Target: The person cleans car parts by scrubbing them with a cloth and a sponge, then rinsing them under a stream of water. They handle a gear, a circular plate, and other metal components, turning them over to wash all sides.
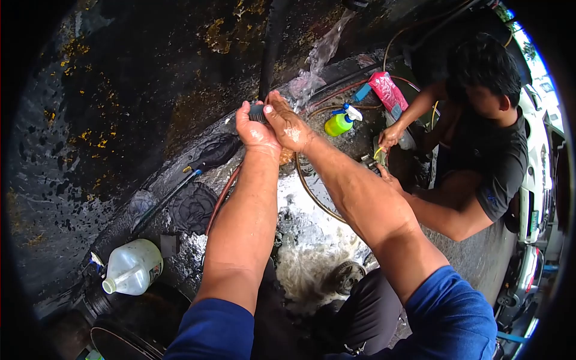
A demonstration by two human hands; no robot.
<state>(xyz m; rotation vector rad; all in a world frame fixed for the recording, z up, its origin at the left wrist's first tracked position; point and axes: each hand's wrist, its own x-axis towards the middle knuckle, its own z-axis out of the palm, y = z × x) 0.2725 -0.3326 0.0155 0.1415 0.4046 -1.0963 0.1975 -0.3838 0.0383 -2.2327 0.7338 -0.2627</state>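
Observation:
My left hand (255, 133) is closed around a small dark grey ribbed piece (257, 114), whose exact kind I cannot make out. Pressed against it from the other side is my right hand (288, 125), its thumb over the piece and its skin wet. Both hands touch at the heels of the palms, and part of the piece is hidden between them. Just beyond, a stream of water (327, 48) pours from a dark pipe end (355, 3). A spray bottle (339, 123) with yellow-green liquid stands right of my right hand.
At right a co-worker (480, 144) crouches, hands on a small part. Near them lies a pink packet (389, 93). A translucent jug (133, 267) lies at lower left, by dark cloths (191, 207). Hoses (312, 192) cross the wet, foamy ground (315, 258). A dark stained wall (138, 90) rises ahead.

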